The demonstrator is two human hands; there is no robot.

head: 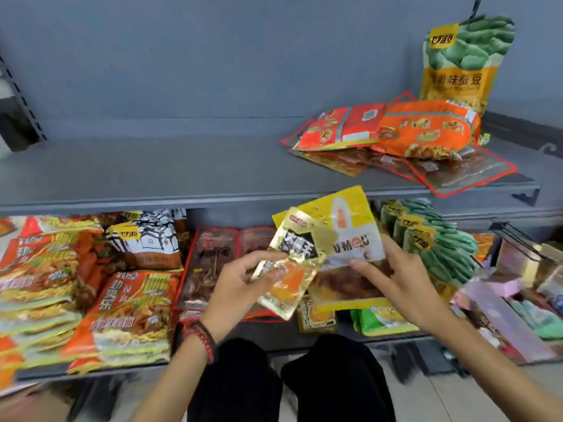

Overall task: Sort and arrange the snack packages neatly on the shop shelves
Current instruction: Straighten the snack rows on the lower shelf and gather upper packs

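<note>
Grey metal shelving fills the view. Its upper shelf [152, 166] is mostly bare except for a loose heap of orange and red packages [396, 132] at the right, with a tall bean pouch [460, 65] standing behind them. The lower shelf [122, 370] is crowded with noodle packs [128, 315] and other bags.

Between the two levels, in front of the lower shelf, the left hand [240, 284] pinches a small gold packet [292, 269] by its left edge. The right hand [393, 278] grasps a larger yellow packet [344, 239] at its right side, one finger laid across its front. The gold packet overlaps the yellow one.

The main risk looks like a slip. Both wrappers seem glossy and are held only at an edge, so pulling them apart carelessly could drop one onto the lower stock and disturb what is already laid out there.

A second risk lies on the upper shelf. The clear red-edged packets [466, 175] at the bottom of the heap already jut past the shelf's front lip, so adding more on top, or brushing them while reaching, could tip the pile off or knock the bean pouch over.

Mixing the two different products in one spot would also undo the sorting.
</note>
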